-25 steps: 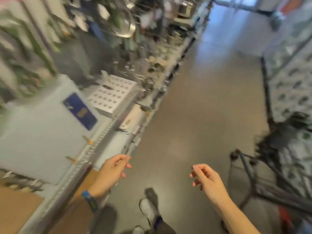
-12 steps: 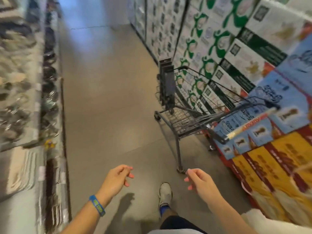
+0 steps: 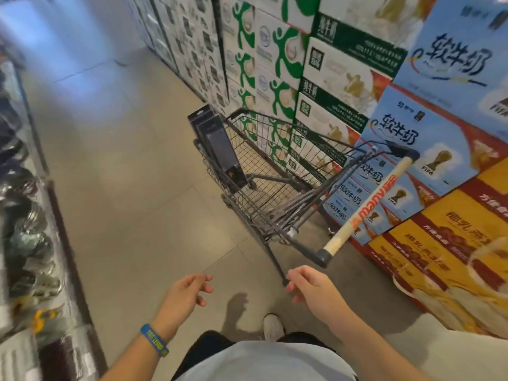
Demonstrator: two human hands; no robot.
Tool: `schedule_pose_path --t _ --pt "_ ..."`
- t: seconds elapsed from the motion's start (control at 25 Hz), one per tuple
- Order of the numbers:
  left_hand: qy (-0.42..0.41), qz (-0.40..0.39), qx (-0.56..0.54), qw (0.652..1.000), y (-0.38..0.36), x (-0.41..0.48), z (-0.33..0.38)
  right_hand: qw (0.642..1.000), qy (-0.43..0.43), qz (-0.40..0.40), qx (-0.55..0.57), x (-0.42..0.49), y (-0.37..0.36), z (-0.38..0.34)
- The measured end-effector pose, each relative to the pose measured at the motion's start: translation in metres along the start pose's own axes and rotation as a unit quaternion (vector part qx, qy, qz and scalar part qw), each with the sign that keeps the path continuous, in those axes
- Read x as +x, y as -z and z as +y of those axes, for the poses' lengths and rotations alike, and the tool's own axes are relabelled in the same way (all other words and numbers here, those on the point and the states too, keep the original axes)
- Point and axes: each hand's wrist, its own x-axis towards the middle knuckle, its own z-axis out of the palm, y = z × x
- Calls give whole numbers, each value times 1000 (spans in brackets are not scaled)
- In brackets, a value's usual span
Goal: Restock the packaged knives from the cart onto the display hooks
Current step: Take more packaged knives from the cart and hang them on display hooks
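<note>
A grey wire shopping cart stands in the aisle ahead of me, its cream and orange handle nearest. Several dark flat knife packages stand upright against the cart's far left end. My left hand hangs low in front of me, fingers loosely curled, holding nothing; a blue wristband sits on that wrist. My right hand is also empty with relaxed fingers, just below the near corner of the cart handle and apart from it. The display hooks are not distinguishable.
Stacked milk cartons and yellow boxes form a wall on the right, close behind the cart. A blurred shelf of metal kitchenware runs along the left edge. Beige tiled floor lies between them.
The view has swung from the left shelving round to the cart, which is now closer. Both hands stay empty and low.
</note>
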Motion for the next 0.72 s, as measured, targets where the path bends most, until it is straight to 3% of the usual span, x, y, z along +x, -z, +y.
schedule_pose_path --t 0.16,0.28,0.4,0.6,0.72 --pt "-29 -45 62 997 -20 43 52 1000 -4 0 22 22 5 -27" --pt "-112 -89 122 982 -46 88 102 999 3 8 44 36 0 -47" --pt "-186 -158 172 954 -86 146 146 996 6 49 71 66 -2 -70" --pt "-218 -230 292 902 -151 241 171 978 -80 157 113 118 -7 -102" --pt "-232 -282 393 844 -184 276 175 953 -150 230 130 146 -12 -108"
